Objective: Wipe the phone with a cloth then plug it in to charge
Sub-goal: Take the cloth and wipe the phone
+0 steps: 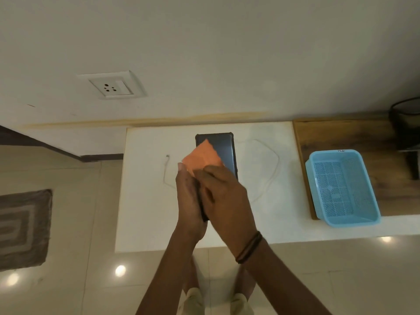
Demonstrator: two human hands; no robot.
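A black phone (223,145) in a dark case is held above the white counter (145,201), screen up. My left hand (189,201) grips its near left edge. My right hand (225,196) presses an orange cloth (202,160) onto the screen; the cloth covers the screen's lower left part. A white charging cable (270,176) lies looped on the counter behind the phone, its plug end (167,156) to the left of my hands. A white wall socket (113,85) with a switch sits on the wall at upper left.
A light blue perforated plastic basket (341,187) stands on a wooden board (341,135) at the right. A dark object (406,123) is at the far right edge. A grey mat (22,228) lies on the tiled floor at left.
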